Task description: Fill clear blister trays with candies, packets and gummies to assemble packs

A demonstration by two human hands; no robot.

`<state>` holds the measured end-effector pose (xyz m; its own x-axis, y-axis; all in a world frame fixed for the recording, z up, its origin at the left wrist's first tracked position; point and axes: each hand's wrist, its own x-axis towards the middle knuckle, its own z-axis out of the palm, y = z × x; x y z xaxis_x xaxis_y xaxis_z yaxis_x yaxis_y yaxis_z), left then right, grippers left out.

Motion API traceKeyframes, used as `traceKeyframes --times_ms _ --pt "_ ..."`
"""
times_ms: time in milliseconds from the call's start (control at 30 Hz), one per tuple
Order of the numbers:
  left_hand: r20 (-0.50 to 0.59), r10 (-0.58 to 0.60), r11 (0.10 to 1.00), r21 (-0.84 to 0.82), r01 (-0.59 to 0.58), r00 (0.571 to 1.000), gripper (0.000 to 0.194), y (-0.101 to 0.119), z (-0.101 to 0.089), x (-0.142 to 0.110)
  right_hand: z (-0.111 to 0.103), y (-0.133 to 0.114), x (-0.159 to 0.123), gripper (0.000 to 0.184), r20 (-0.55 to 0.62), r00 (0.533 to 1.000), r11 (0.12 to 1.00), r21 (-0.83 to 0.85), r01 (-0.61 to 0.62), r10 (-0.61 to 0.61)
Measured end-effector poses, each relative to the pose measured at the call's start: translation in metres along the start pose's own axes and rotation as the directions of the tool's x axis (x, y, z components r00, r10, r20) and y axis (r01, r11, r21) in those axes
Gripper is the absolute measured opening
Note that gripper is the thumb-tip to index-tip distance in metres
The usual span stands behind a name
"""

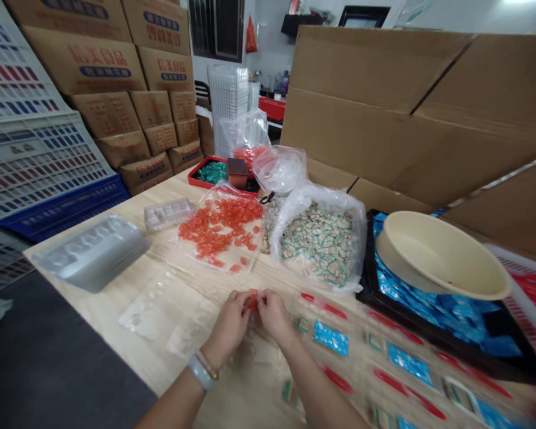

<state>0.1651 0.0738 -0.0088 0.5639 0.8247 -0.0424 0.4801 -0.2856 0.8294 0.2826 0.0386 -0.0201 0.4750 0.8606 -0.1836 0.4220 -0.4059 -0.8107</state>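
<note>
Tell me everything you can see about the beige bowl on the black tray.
The beige bowl is a wide, round basin in a smooth cream colour that looks like plastic, with sloping sides and a plain, thick rim. It sits tilted, its opening facing up and towards the viewer, resting on a heap of shiny blue packets in a black tray. Its inside looks empty apart from a small red speck near the rim.

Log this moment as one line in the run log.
left hand: red candy | right hand: same candy | nearby: clear blister tray | bag of orange candies
</note>
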Motion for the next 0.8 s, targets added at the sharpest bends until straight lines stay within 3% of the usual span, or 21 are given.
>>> traceKeyframes --times_ms 167,300,367,433,500,567,700,800 --pt "0.088 0.035 0.989 0.137 -0.047 0.996 0.032 0.011 -0.004 -0.001 0.002 0.003 0.000 0.013 -0.045 0.998 0.999 -0.014 0.035 -0.035" --pt "0.077 -0.056 0.975 0.218 0.038 0.995 0.031 0.013 -0.003 0.003 0.000 0.006 0.001 0.008 -0.095 0.995 0.940 0.342 0.014 0.020" --pt "0.075 -0.073 0.973 0.226 0.054 0.994 0.028 0.012 -0.002 0.005 -0.007 0.003 0.000 0.016 -0.004 0.992 0.812 0.575 -0.100 0.125" --pt "0.101 -0.074 0.976 0.212 0.052 0.992 0.025 0.010 -0.003 0.007 -0.015 -0.002 -0.004 0.023 0.151 0.971 0.627 0.742 -0.237 0.188" --pt "0.130 -0.054 0.985 0.172 0.032 0.990 0.025 0.011 -0.008 0.007 -0.025 -0.006 -0.008 0.025 0.270 0.945 0.474 0.818 -0.327 0.186" --pt "0.088 -0.031 0.989 0.148 0.018 0.996 0.027 0.015 -0.015 0.002 -0.033 -0.010 -0.014 0.022 0.322 0.932 0.394 0.845 -0.362 0.166" --pt "-0.029 0.056 0.995 0.081 -0.053 0.998 0.029 0.031 -0.019 -0.012 -0.038 -0.019 -0.029 0.020 0.327 0.935 0.370 0.859 -0.355 0.137" --pt "-0.031 0.082 0.996 -0.021 -0.083 0.996 0.031 0.036 -0.013 -0.020 -0.036 -0.031 -0.041 0.026 0.317 0.945 0.488 0.814 -0.314 0.079"
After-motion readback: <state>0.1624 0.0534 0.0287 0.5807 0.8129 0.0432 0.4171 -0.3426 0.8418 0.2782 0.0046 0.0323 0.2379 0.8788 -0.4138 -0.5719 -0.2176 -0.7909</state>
